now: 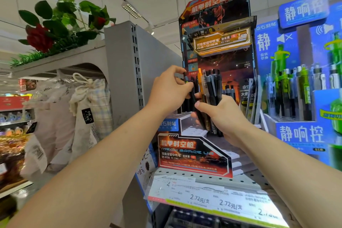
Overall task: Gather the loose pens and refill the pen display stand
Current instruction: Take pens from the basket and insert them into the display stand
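Note:
A red and black cardboard pen display stand [194,155] stands on a perforated shelf, with stepped white tiers of holes and a few black pens at its back. My right hand [224,116] grips a bundle of pens [211,90], mostly black and grey with one orange, upright in front of the stand. My left hand [169,90] pinches the top of a single black pen [190,90] at the left edge of that bundle.
A blue display stand [303,135] full of green and black pens stands close on the right. Price labels [212,200] line the shelf's front edge. A grey shelf upright [125,65] rises on the left, with cloth bags [83,109] and artificial roses [40,37] beyond it.

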The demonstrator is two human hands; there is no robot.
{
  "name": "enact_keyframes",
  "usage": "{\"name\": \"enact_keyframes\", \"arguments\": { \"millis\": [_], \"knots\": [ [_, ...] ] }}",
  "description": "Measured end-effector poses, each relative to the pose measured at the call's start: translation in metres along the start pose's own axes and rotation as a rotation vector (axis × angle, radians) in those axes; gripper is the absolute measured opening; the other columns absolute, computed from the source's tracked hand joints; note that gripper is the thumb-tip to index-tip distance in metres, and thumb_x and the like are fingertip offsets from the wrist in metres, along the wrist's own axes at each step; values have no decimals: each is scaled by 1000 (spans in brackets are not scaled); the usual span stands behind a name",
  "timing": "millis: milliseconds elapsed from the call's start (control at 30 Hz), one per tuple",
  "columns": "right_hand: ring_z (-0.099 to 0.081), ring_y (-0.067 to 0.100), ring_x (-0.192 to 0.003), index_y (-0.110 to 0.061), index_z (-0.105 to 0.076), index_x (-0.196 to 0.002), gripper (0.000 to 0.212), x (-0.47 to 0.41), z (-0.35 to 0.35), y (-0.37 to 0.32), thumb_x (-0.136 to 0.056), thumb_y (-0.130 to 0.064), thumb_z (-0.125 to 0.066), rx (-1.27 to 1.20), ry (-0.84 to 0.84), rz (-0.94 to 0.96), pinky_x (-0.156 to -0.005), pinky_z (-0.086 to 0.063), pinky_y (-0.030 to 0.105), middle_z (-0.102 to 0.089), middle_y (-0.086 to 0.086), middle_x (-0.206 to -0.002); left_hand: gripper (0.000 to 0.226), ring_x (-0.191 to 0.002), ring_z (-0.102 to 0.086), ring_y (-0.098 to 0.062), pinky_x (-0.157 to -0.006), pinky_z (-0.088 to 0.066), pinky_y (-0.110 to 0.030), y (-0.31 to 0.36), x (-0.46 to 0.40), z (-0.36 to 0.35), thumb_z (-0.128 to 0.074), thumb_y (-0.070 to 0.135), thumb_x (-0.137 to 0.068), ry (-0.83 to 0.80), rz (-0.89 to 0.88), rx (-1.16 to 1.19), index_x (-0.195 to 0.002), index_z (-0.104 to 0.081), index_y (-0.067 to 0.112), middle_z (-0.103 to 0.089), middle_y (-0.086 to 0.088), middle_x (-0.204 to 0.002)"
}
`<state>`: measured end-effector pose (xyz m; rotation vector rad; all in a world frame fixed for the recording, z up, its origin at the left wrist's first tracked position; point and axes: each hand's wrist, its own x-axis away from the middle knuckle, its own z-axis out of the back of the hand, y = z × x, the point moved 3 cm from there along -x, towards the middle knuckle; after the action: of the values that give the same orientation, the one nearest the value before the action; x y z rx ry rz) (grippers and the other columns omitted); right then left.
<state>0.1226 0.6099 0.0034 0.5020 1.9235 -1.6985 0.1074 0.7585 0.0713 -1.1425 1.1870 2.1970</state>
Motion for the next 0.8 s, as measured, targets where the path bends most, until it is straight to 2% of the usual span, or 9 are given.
{"name": "enact_keyframes", "arguments": {
  "millis": [67,167,233,300,367,400,533,667,800],
  "knots": [
    [-78,27,-80,-20,-71,-107,16,1,1,0,-96,-10,-68,0,11,-6,-70,-64,42,-78,12,-85,31,-70,-73,-10,-76,-62,-43,4,-2,3,-71,18,-89,64,27,82,-111,-56,35,-71,5,-80],
    [-77,19,-72,-19,-69,-108,13,0,5,-1,-100,-11,-62,-9,70,-39,-63,-64,39,-75,9,-91,33,-83,-71,-16,-76,-62,-42,8,-8,23,-65,16,-93,307,-29,121,-119,-55,34,-66,11,-86],
    [-71,19,-59,-16,-66,-110,11,0,9,-2,-101,-14,-60,-5,91,-59,-59,-62,39,-72,8,-77,34,-89,-69,-21,-80,-61,-45,7,-9,31,-64,16,-94,355,-110,23,-123,-55,33,-64,14,-90],
    [-66,20,-55,-16,-64,-110,10,-1,9,-2,-101,-13,-59,1,86,-66,-58,-61,42,-67,8,-72,35,-85,-69,-19,-79,-59,-39,4,-4,28,-63,18,-95,326,-167,-74,-126,-55,31,-64,12,-92],
    [-66,19,-55,-17,-63,-109,10,-1,7,-2,-101,-13,-59,19,72,-71,-57,-59,39,-65,9,-77,38,-76,-67,-10,-72,-55,-27,0,2,21,-63,18,-96,302,-210,-152,-131,-54,29,-63,9,-95],
    [-66,19,-56,-17,-62,-109,9,-1,7,-1,-101,-13,-60,34,65,-74,-57,-58,37,-64,9,-78,39,-73,-66,-9,-70,-53,-25,-2,3,19,-63,19,-96,290,-225,-179,-132,-52,28,-63,8,-97],
    [-66,18,-53,-16,-60,-106,5,-2,6,1,-101,-15,-60,68,51,-89,-55,-57,33,-65,12,-75,35,-76,-67,-10,-72,-57,-27,-7,2,17,-64,21,-97,258,-199,-175,-129,-53,28,-61,12,-92],
    [-67,15,-52,-16,-61,-106,5,-3,7,2,-101,-14,-60,71,66,-109,-54,-57,31,-67,12,-78,31,-75,-66,-5,-63,-49,-15,-8,0,13,-61,22,-98,225,-189,-170,-128,-58,30,-58,18,-87],
    [-68,14,-54,-16,-61,-105,6,-4,7,3,-100,-12,-61,64,64,-118,-54,-56,29,-66,14,-87,44,-76,-61,-5,-65,-48,-19,-10,-9,7,-54,14,-96,84,-97,-185,-135,-57,34,-58,16,-84]
  ]
}}
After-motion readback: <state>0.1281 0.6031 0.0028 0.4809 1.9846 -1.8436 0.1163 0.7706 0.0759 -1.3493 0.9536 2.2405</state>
